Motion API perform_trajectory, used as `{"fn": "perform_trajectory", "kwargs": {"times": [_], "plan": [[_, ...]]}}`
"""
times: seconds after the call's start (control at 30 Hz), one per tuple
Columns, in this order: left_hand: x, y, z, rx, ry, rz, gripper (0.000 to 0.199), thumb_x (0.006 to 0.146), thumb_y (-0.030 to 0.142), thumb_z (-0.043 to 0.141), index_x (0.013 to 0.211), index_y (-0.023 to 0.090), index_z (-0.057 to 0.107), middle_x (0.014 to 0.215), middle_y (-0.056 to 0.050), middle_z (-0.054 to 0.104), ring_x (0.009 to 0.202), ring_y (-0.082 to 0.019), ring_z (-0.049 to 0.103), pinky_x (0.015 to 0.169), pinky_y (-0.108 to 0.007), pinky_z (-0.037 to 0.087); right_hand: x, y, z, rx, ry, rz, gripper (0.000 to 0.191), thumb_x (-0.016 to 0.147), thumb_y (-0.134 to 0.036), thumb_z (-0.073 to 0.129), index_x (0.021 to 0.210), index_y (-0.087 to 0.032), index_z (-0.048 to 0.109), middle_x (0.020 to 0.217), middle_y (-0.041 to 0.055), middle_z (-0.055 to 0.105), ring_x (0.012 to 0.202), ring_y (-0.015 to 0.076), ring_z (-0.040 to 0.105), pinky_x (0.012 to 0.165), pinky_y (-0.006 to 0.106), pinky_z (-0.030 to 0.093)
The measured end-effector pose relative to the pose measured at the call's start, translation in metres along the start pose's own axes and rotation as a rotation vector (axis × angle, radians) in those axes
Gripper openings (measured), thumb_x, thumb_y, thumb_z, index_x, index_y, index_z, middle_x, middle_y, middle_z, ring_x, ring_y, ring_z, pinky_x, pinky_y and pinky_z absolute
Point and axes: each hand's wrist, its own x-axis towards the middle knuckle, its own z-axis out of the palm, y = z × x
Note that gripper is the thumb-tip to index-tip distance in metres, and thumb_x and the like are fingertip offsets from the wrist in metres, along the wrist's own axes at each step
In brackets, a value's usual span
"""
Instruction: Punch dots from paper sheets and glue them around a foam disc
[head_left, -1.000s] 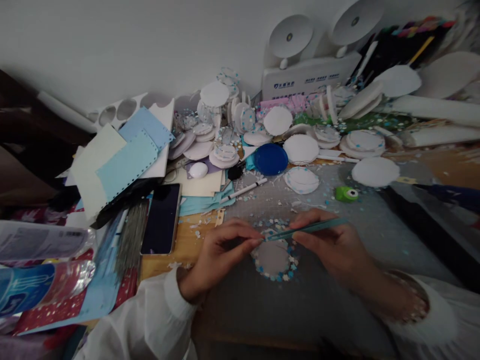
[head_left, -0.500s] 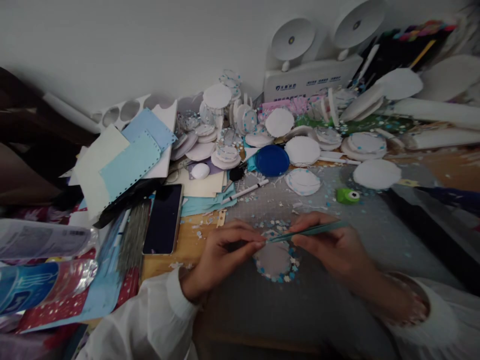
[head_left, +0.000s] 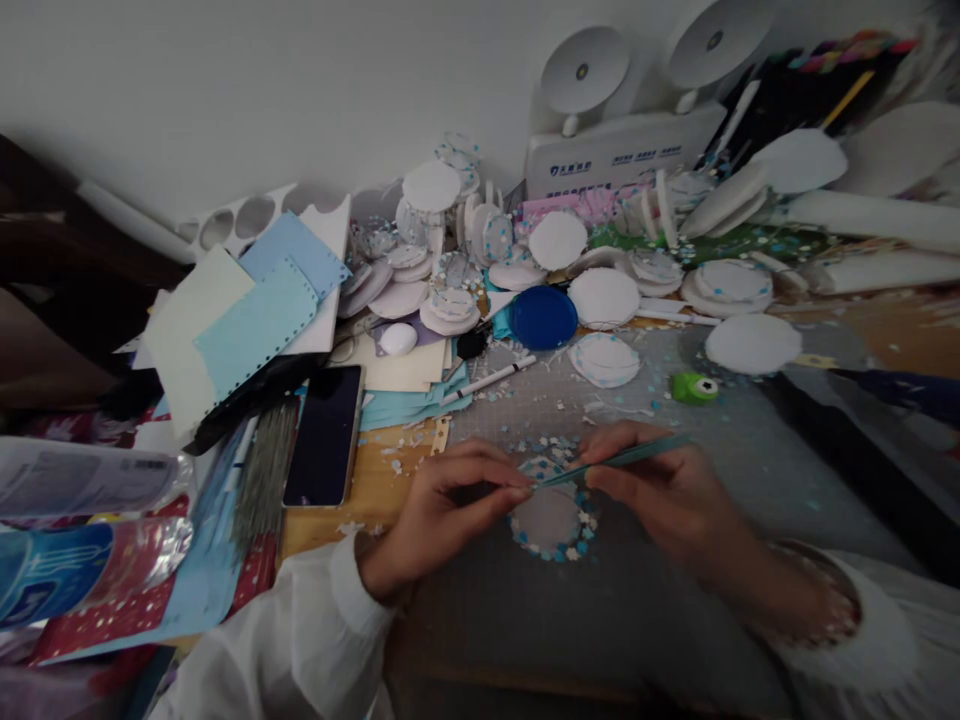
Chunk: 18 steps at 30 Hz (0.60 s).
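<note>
Between thumb and fingers of my right hand (head_left: pixel 664 485) is a pair of teal tweezers (head_left: pixel 630 455), slanting down to the left. Their tips meet the fingertips of my left hand (head_left: pixel 465 495), which are pinched together; whatever lies in that pinch is too small to make out. Just under both hands lies a round disc (head_left: pixel 551 520) ringed with small blue and white stars. Loose paper stars (head_left: pixel 536 442) are scattered behind the fingers. All of this is over a grey cutting mat (head_left: pixel 480 620).
White discs (head_left: pixel 604 298) crowd the back of the table, near a blue round lid (head_left: pixel 543 318). A green star punch (head_left: pixel 694 388) sits right. To the left are a phone (head_left: pixel 324 435), paper sheets (head_left: pixel 255 320) and plastic bottles (head_left: pixel 90 560). A white pen (head_left: pixel 491 378) lies behind my left hand.
The tweezers' two arms appear closer together than before. Both hands stay nearly in place over the disc. The whole view has shifted very slightly.
</note>
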Motion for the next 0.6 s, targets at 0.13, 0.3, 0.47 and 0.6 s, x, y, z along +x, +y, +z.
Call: {"fn": "perform_trajectory", "kwargs": {"times": [0.13, 0.3, 0.47, 0.6], "plan": [[0.0003, 0.0008, 0.0011, -0.007, 0.023, -0.012, 0.005, 0.081, 0.020, 0.070, 0.083, 0.016, 0.073, 0.082, -0.006, 0.070, 0.078, -0.015, 0.065, 0.071, -0.026, 0.052, -0.0001, 0.0026, -0.0012, 0.021, 0.026, -0.041, 0.004, 0.080, -0.032, 0.072, 0.082, -0.029, 0.070, 0.075, 0.0003, 0.066, 0.067, 0.0162, 0.062, 0.055, 0.027, 0.050], [0.0011, 0.0022, 0.0010, 0.013, 0.026, -0.003, 0.009, 0.080, 0.025, 0.071, 0.084, 0.016, 0.071, 0.081, -0.007, 0.069, 0.077, -0.016, 0.063, 0.068, -0.026, 0.051, -0.0034, -0.0025, 0.0038, -0.021, 0.027, -0.220, 0.013, 0.077, -0.020, 0.074, 0.081, -0.031, 0.070, 0.078, -0.0003, 0.068, 0.075, 0.0178, 0.062, 0.062, 0.030, 0.052], [0.0011, 0.0040, 0.0005, 0.017, 0.050, 0.033, 0.005, 0.081, 0.021, 0.069, 0.080, 0.016, 0.070, 0.077, -0.005, 0.067, 0.076, -0.015, 0.062, 0.069, -0.026, 0.050, -0.0064, -0.0059, 0.0076, -0.045, 0.010, -0.259, 0.014, 0.078, -0.017, 0.073, 0.081, -0.031, 0.071, 0.078, 0.0003, 0.071, 0.072, 0.0170, 0.062, 0.066, 0.032, 0.053], [0.0009, 0.0061, 0.0004, 0.004, 0.018, 0.058, 0.004, 0.082, 0.018, 0.067, 0.079, 0.015, 0.068, 0.076, -0.004, 0.065, 0.076, -0.015, 0.061, 0.070, -0.026, 0.049, -0.0050, -0.0052, 0.0068, -0.061, 0.015, -0.254, 0.014, 0.077, -0.017, 0.073, 0.082, -0.029, 0.070, 0.080, 0.0011, 0.070, 0.077, 0.0181, 0.065, 0.068, 0.031, 0.054]]}}
